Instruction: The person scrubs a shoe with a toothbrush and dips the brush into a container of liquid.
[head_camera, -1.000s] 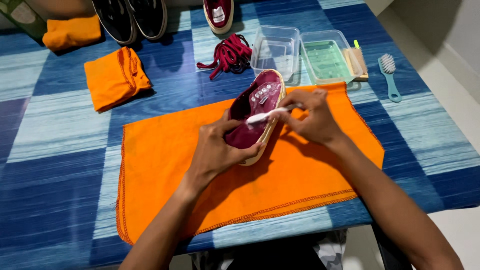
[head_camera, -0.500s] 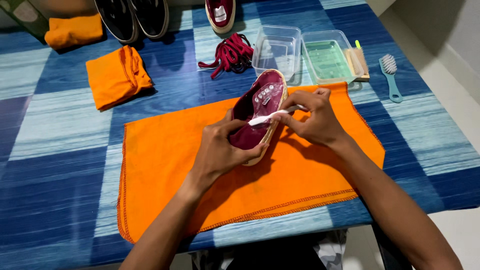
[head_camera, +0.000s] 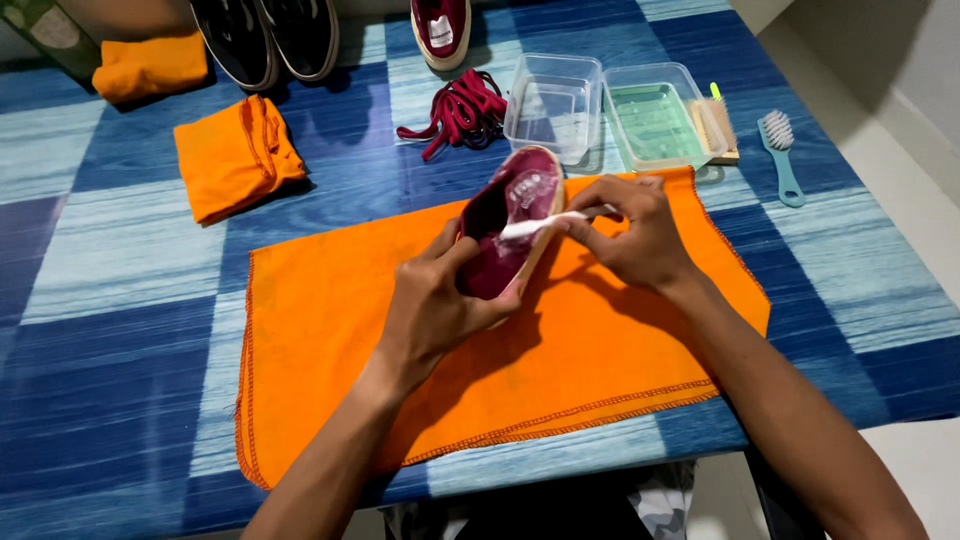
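Observation:
A maroon sneaker (head_camera: 515, 225) without laces rests tilted over a large orange cloth (head_camera: 330, 340) spread on the table. My left hand (head_camera: 435, 300) grips the sneaker's heel end from below. My right hand (head_camera: 635, 235) pinches a small white brush (head_camera: 540, 224), whose head lies across the sneaker's opening near the tongue. Soapy foam shows on the toe area.
Behind the cloth stand two clear plastic tubs, one empty (head_camera: 553, 100), one with greenish water (head_camera: 655, 120). Maroon laces (head_camera: 460, 110), a teal brush (head_camera: 780, 150), a folded orange cloth (head_camera: 235, 155), dark shoes (head_camera: 265, 35) and another maroon sneaker (head_camera: 440, 25) lie at the back.
The white brush has shifted slightly along the sneaker's opening, and both hands moved a little with it. The sneaker stays in the same grip.

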